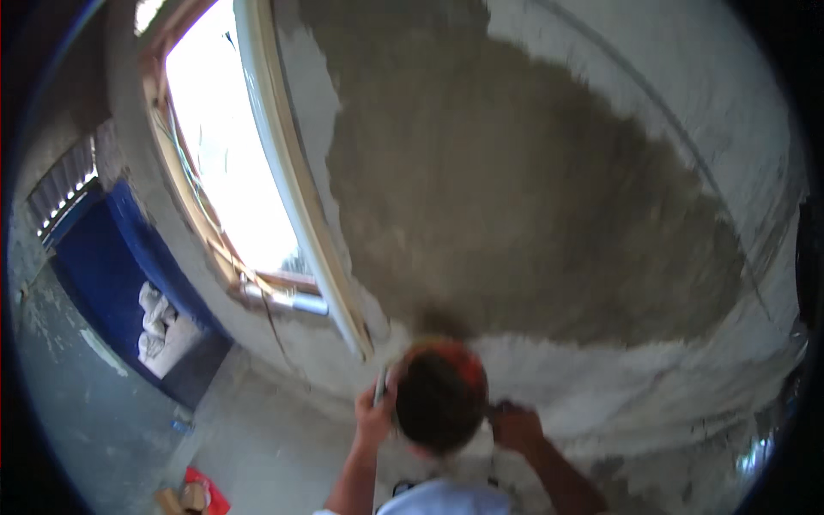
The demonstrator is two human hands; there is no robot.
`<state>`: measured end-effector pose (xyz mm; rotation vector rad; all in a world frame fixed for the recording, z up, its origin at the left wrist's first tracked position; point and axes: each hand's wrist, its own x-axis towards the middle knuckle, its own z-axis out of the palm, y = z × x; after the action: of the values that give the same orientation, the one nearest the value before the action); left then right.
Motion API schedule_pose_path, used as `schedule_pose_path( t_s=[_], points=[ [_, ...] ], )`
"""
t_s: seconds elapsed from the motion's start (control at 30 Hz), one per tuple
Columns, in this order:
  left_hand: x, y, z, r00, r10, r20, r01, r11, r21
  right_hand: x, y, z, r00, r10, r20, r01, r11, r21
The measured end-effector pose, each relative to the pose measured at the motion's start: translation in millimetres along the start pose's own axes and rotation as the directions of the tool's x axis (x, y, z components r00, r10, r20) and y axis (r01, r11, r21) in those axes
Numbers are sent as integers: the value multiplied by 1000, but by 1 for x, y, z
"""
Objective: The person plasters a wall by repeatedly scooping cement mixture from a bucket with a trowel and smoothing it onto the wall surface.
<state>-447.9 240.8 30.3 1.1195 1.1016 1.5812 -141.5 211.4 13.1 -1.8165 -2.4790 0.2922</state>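
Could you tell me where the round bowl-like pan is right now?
In the head view it sits low centre, the pan between the left hand and right hand, against the plastered wall.

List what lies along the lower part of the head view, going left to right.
Red item on the floor → left hand holding a tool → round dark pan with red rim → right hand → pale plastered wall.

The round, dark bowl-shaped object with the red-orange rim sits right between the hands and hides whatever is behind it, and it is too blurred to say what it is. The left hand grips a thin grey tool, only its tip showing. The right hand is smeared, its fingers unreadable, and both forearms are cut off at the lower edge.
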Motion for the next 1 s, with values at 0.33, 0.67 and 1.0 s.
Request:
schedule_pose_path(
  t_s=[0.33, 0.67, 1.0],
  points=[
    [32, 35, -37, 985, 144, 93, -152, 984, 89, 53, -59, -24, 984, -165, -59, 161, 984, -75],
    [41, 37, -60, 912, 299, 280, -363, 908, 212, 64, -92, -46, 925, -379, 34, 376, 924, 65],
    [57, 19, -74, 993, 85, -81, -93, 991, -98, 48, -5, -49, 942, -200, 271, -194, 337, 921]
  ],
)
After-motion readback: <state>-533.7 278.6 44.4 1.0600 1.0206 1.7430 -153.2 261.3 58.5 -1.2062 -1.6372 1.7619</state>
